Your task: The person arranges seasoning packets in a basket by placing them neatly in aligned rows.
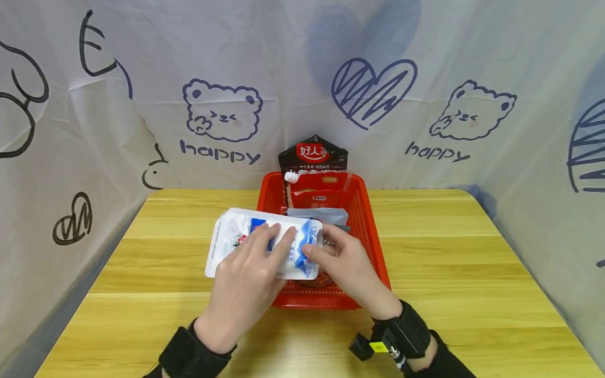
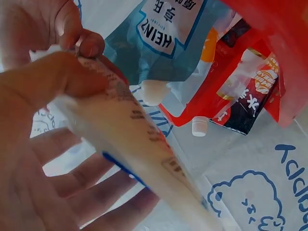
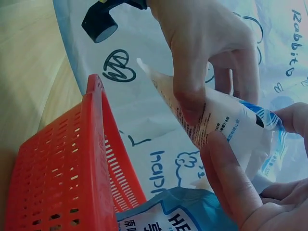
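Note:
A flat white-and-blue printed packet (image 1: pixel 229 233) is held over the front left part of the red basket (image 1: pixel 375 252). My left hand (image 1: pixel 248 275) grips it, fingers spread over its upper face in the head view and thumb on its other face in the left wrist view. My right hand (image 1: pixel 352 265) pinches the packet's right end between thumb and fingers. The right wrist view shows the packet (image 3: pixel 231 127) bent slightly between both hands, with small print on its face. Part of the packet's front is hidden by fingers.
Inside the basket stand a black packet (image 1: pixel 314 155), a red pouch (image 1: pixel 326 184) with a white cap, and a blue-green Heinz pouch (image 2: pixel 159 48). The basket stands on a wooden table (image 1: pixel 449 262). Behind hangs a white cloth (image 1: pixel 302 47) with drawings.

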`<state>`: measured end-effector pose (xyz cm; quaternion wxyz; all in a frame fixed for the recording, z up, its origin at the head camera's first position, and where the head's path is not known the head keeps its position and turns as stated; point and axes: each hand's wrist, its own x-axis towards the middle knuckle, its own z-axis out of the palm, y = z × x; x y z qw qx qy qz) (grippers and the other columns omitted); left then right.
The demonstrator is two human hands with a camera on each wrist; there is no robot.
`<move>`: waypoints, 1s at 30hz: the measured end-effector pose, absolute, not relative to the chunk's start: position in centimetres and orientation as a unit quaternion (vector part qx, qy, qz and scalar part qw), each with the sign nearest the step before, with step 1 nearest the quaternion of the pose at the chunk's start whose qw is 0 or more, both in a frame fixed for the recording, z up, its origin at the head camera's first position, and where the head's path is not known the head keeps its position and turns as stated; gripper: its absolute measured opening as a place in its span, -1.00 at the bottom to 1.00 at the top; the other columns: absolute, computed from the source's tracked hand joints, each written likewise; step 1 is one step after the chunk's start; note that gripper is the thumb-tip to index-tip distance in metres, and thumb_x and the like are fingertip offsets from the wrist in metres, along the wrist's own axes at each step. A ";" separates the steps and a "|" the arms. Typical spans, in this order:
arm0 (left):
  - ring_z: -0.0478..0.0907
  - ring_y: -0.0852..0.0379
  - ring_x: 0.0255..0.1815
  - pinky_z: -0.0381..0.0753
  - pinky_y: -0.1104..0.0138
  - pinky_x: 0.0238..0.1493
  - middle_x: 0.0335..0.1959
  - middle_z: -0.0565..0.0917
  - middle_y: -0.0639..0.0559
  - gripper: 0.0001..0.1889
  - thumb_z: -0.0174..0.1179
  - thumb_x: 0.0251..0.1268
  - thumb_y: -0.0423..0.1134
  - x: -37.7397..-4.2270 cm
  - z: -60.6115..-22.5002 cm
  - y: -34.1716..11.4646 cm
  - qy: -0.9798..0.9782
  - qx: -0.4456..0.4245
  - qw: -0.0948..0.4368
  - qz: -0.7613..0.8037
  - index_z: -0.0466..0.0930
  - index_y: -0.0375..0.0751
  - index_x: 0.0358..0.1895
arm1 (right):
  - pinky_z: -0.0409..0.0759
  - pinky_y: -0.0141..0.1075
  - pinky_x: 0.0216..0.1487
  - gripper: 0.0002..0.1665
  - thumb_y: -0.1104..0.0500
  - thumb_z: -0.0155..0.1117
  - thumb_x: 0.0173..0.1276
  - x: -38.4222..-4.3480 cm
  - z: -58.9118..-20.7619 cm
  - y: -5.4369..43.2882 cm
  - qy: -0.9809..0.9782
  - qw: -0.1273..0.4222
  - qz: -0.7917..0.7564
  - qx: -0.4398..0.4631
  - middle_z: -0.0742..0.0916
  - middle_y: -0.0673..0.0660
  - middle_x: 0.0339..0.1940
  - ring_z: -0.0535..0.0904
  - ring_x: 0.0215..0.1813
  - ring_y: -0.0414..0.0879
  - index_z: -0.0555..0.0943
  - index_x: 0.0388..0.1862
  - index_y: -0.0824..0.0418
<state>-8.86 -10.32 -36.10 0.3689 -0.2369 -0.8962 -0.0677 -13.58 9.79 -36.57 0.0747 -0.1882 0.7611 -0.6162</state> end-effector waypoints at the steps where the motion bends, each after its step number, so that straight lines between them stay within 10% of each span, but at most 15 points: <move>1: 0.69 -0.21 0.09 0.78 0.04 -0.07 0.10 0.66 -0.25 -0.21 0.74 -0.22 -0.24 -8.9 -36.0 -10.4 -0.898 -0.241 0.362 -0.071 0.66 -0.16 0.26 | 0.75 -0.19 -0.01 -0.36 0.13 0.35 0.49 -13.6 -36.6 9.9 0.763 0.070 -0.614 -0.186 0.72 0.31 0.19 0.78 0.08 0.10 0.45 0.47 0.30; 10: 0.44 -0.20 0.40 0.42 -0.15 0.43 0.37 0.50 -0.21 -0.08 0.66 -0.06 0.11 -9.9 -33.9 -12.8 -0.910 -0.261 0.271 -0.173 0.53 -0.16 0.41 | 0.72 -0.14 0.07 -0.39 0.21 0.34 0.48 -13.8 -36.6 11.2 0.771 0.034 -0.610 -0.177 0.70 0.32 0.19 0.74 0.14 0.15 0.46 0.45 0.32; 20: 0.46 -0.20 0.37 0.55 -0.22 0.27 0.42 0.49 -0.13 -0.31 0.45 0.32 0.03 -13.5 -32.5 -16.5 -0.919 -0.160 0.097 -0.346 0.48 -0.13 0.45 | 0.71 -0.18 0.07 -0.42 0.29 0.33 0.46 -13.6 -37.2 12.8 0.771 0.022 -0.612 -0.175 0.69 0.34 0.19 0.74 0.15 0.16 0.47 0.42 0.37; 30: 0.78 -0.01 -0.28 0.79 0.16 -0.32 -0.05 0.74 -0.17 -0.43 0.47 0.31 -0.06 -14.2 -34.9 -15.4 -0.839 -0.128 -0.041 -0.528 0.53 -0.17 0.31 | 0.70 -0.18 0.08 -0.41 0.29 0.34 0.46 -13.2 -37.3 13.4 0.769 0.034 -0.613 -0.180 0.68 0.33 0.21 0.74 0.11 0.13 0.47 0.42 0.36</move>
